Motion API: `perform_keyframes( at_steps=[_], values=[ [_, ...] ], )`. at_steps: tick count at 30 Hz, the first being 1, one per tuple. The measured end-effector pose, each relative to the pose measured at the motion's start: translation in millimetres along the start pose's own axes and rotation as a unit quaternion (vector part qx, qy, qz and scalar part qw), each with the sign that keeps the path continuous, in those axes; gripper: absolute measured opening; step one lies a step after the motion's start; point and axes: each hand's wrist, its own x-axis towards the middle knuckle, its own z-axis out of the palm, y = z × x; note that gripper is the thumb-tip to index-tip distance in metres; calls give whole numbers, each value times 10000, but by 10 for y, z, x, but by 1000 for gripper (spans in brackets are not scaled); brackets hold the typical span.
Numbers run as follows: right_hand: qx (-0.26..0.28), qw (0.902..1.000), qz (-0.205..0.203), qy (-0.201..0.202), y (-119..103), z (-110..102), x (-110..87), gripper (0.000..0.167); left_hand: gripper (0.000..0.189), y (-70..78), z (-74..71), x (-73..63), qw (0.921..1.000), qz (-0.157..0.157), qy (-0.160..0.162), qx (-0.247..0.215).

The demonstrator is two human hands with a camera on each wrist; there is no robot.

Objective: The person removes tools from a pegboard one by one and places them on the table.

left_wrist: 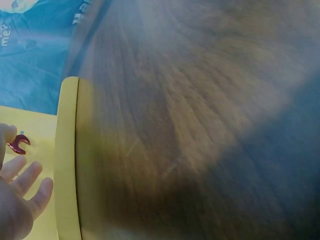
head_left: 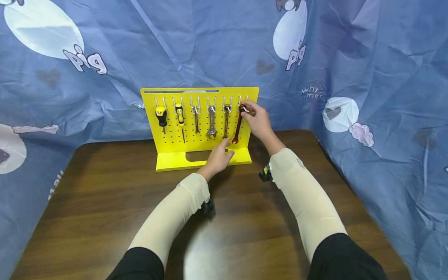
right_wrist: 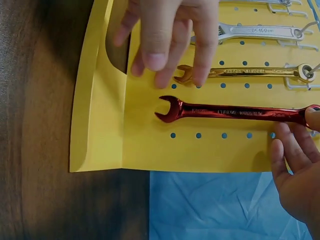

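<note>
A red combination wrench (head_left: pixel 238 126) hangs at the right end of a yellow pegboard (head_left: pixel 206 146). The right hand (head_left: pixel 258 119) pinches its ring end by the hook; in the right wrist view the thumb lies on the ring of the red wrench (right_wrist: pixel 225 111). Extended and apart, the fingers of the left hand (head_left: pixel 218 156) are before the board's lower part, close to the bottom of the gold combination wrench (head_left: pixel 226 121). The left wrist view has the left hand (left_wrist: pixel 20 200) holding nothing, near the red open end.
Further left on the hooks are an adjustable wrench (head_left: pixel 211 120), a small wrench (head_left: pixel 196 120), a slim screwdriver (head_left: pixel 179 112) and a stubby-handled screwdriver (head_left: pixel 161 112). The board stands on a brown wooden table (head_left: pixel 115 186), with a blue curtain (head_left: pixel 217 46) behind.
</note>
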Motion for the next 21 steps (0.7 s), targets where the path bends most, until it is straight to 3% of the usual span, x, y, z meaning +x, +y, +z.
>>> perform_keyframes(
  at_steps=[6, 14, 21],
  values=[
    [287, 9995, 92, 137, 3, 45, -12, 36, 51, 8, -12, 65, 9999, -43, 138, -63],
    [762, 9960, 12, 463, 44, 87, 12, 33, 44, 87, 34, 107, 9992, -176, 314, 184],
    [1142, 9925, 46, 442, 21, 70, 10, 32, 34, 162, 78, 139, 9974, -301, 612, 234]
  ],
)
